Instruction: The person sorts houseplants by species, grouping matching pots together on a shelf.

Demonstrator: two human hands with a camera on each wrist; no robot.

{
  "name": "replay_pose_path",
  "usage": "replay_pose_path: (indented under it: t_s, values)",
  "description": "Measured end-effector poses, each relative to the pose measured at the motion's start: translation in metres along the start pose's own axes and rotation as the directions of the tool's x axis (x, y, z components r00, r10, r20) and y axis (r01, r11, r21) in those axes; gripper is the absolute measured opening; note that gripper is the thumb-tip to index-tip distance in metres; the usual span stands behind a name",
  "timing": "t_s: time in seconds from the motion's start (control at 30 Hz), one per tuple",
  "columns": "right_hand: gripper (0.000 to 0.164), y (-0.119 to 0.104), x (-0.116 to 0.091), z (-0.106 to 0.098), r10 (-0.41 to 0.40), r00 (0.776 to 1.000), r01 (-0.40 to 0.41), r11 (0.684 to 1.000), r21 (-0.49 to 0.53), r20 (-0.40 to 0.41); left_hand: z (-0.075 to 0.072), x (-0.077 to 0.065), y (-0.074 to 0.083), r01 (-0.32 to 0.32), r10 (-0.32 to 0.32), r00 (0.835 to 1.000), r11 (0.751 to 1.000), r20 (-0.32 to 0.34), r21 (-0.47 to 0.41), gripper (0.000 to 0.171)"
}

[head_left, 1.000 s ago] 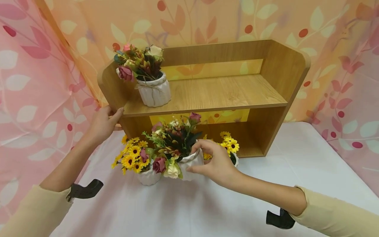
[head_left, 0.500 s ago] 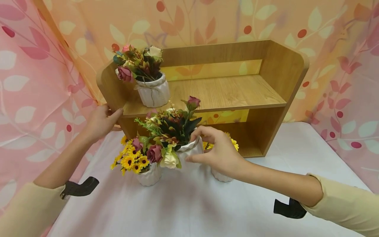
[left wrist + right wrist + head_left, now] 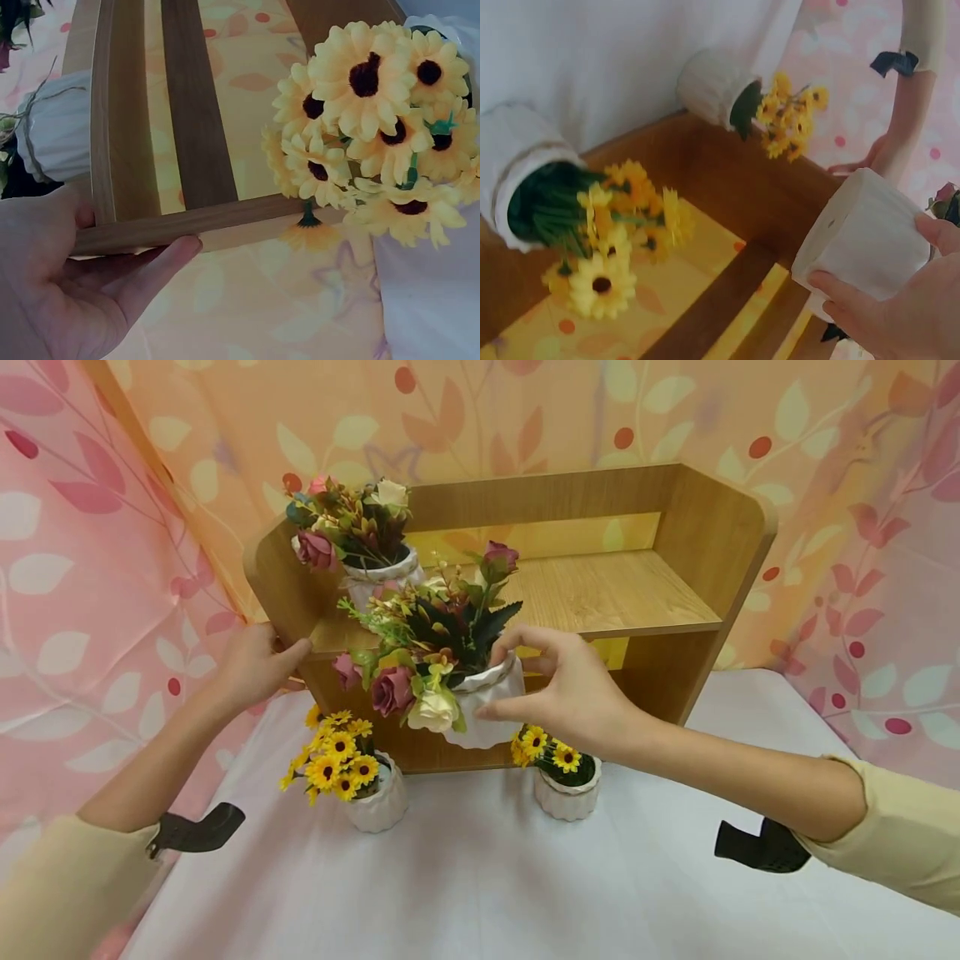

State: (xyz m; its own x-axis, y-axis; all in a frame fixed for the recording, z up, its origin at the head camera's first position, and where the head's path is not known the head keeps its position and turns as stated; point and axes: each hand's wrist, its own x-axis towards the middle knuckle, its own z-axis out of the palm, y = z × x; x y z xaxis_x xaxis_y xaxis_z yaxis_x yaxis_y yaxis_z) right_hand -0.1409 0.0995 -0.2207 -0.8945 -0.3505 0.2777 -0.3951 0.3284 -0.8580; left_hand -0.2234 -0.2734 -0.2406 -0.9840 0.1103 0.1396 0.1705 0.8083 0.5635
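Observation:
My right hand [image 3: 573, 693] grips the rim and side of a white flower pot [image 3: 491, 706] with mauve and cream roses [image 3: 435, 635], held in the air before the wooden shelf [image 3: 615, 585]. In the right wrist view the pot's [image 3: 870, 232] base faces the camera, fingers around its side. My left hand [image 3: 251, 668] holds the left side panel of the shelf; in the left wrist view the panel [image 3: 172, 225] lies between thumb and fingers. A second white pot of mixed roses [image 3: 360, 522] stands on the upper board at the left, partly hidden by the held flowers.
Two white pots with yellow sunflowers stand on the white tablecloth [image 3: 465, 877] before the shelf: the left sunflower pot [image 3: 378, 797] and the right sunflower pot [image 3: 567, 789]. A patterned curtain [image 3: 525, 418] hangs behind.
My right hand has lifted the rose pot from low before the shelf up to about the upper board's front edge. The right sunflower pot has come into full view. The left hand stays put.

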Motion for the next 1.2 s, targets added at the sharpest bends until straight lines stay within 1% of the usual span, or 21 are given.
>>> replay_pose_path:
  t_s: [0.1, 0.2, 0.33, 0.47, 0.67, 0.73, 0.87, 1.1, 1.2]
  values:
    - [0.037, -0.004, 0.006, -0.008, -0.010, 1.000, 0.010, 1.000, 0.001, -0.001, -0.001, 0.001, 0.001, -0.003, 0.004, 1.000, 1.000, 0.019, -0.014, 0.053]
    - [0.038, -0.008, 0.012, -0.015, -0.022, 1.000, 0.022, 1.000, 0.006, -0.010, -0.002, 0.003, 0.002, 0.009, -0.008, 0.999, 0.999, 0.039, -0.035, 0.056]
    - [0.037, -0.011, 0.021, -0.024, -0.046, 0.999, 0.046, 0.998, 0.036, -0.018, -0.002, 0.004, 0.001, 0.042, -0.039, 0.997, 0.997, 0.063, -0.059, 0.061]
    - [0.036, -0.013, 0.030, -0.031, -0.064, 0.997, 0.066, 0.997, 0.051, -0.034, -0.003, 0.005, 0.002, 0.069, -0.063, 0.995, 0.995, 0.080, -0.076, 0.063]
    - [0.034, -0.013, 0.041, -0.042, -0.083, 0.994, 0.088, 0.994, 0.072, -0.071, -0.004, 0.006, 0.003, 0.082, -0.076, 0.993, 0.994, 0.085, -0.066, 0.064]
    - [0.033, -0.013, 0.045, -0.045, -0.085, 0.993, 0.091, 0.994, 0.066, -0.086, -0.004, 0.006, 0.004, 0.081, -0.077, 0.994, 0.995, 0.080, -0.056, 0.064]
    - [0.033, -0.012, 0.053, -0.054, -0.064, 0.991, 0.070, 0.996, 0.054, -0.116, -0.003, 0.006, 0.005, 0.082, -0.079, 0.994, 0.996, 0.073, -0.040, 0.064]
    - [0.031, -0.009, 0.066, -0.073, -0.055, 0.986, 0.051, 0.998, -0.033, -0.157, -0.003, 0.006, 0.006, 0.081, -0.079, 0.995, 0.996, 0.067, -0.028, 0.064]
    - [0.031, -0.007, 0.071, -0.080, -0.049, 0.984, 0.041, 0.998, -0.053, -0.169, -0.003, 0.005, 0.006, 0.088, -0.086, 0.994, 0.996, 0.069, -0.026, 0.064]
